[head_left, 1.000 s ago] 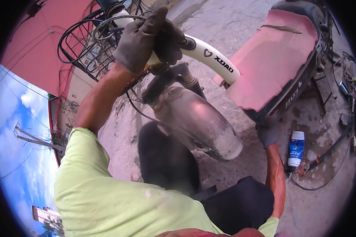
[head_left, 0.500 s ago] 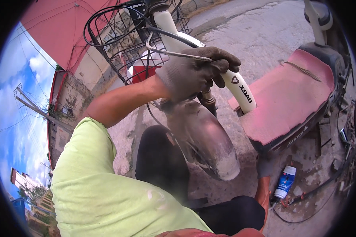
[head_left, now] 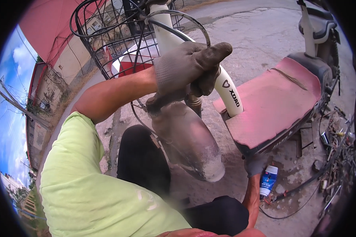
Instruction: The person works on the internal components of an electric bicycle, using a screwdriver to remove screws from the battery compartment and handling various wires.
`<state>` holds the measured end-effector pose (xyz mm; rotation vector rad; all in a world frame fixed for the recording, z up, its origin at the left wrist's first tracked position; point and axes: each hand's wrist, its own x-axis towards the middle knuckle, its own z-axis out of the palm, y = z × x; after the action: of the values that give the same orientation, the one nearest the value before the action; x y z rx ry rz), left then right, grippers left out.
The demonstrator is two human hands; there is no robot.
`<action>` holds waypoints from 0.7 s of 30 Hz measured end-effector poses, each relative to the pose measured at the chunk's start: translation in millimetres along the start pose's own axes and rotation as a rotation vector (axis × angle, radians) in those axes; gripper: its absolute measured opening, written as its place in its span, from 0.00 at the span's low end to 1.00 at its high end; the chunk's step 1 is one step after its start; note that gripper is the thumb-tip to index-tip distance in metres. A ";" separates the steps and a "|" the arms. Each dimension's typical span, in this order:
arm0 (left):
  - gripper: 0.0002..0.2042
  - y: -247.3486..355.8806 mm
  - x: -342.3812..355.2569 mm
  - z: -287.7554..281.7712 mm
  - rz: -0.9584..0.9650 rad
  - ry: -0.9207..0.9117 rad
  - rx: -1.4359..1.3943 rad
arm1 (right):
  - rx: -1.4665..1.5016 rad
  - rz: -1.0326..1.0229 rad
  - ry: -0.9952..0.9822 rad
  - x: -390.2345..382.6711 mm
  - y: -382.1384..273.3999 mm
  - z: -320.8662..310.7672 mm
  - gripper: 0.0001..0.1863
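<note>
Two gloved hands in my view right now: the left hand (head_left: 188, 71) in a dirty grey work glove has its fingers (head_left: 209, 53) curled tight round the white frame tube (head_left: 225, 89) of a small electric bike, right where the tube runs down from the wire front basket (head_left: 106, 35) toward the pink dusty footboard (head_left: 271, 106). Just below that grip sits the grey front mudguard (head_left: 190, 138), coated in dust, with the black tyre (head_left: 140, 162) to its left. My right hand (head_left: 255, 164) is down low under the footboard's edge, also gloved, but I can't tell whether those fingers are closed on anything since the deck hides them. Just beside it a white and blue bottle (head_left: 268, 181) stands on the concrete ground (head_left: 249, 35), with cables and scrap metal (head_left: 338, 158) off to the right
</note>
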<state>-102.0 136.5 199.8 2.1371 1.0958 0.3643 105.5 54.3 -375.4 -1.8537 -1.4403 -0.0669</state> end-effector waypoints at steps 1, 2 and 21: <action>0.37 -5.5 0.8 3.1 0.067 0.100 -0.020 | 0.003 0.004 0.012 0.6 -9.5 -0.7 0.37; 0.37 -3.8 -0.6 1.4 0.071 0.104 -0.025 | -0.002 0.007 0.024 1.5 -14.3 -1.8 0.36; 0.35 45.0 -2.6 -20.4 -0.059 0.035 0.136 | 0.186 0.168 0.019 30.2 -61.3 -42.3 0.12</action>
<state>-87.4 125.9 245.8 2.2182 1.2321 0.3091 81.4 57.3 -298.8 -1.8071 -1.2292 0.1276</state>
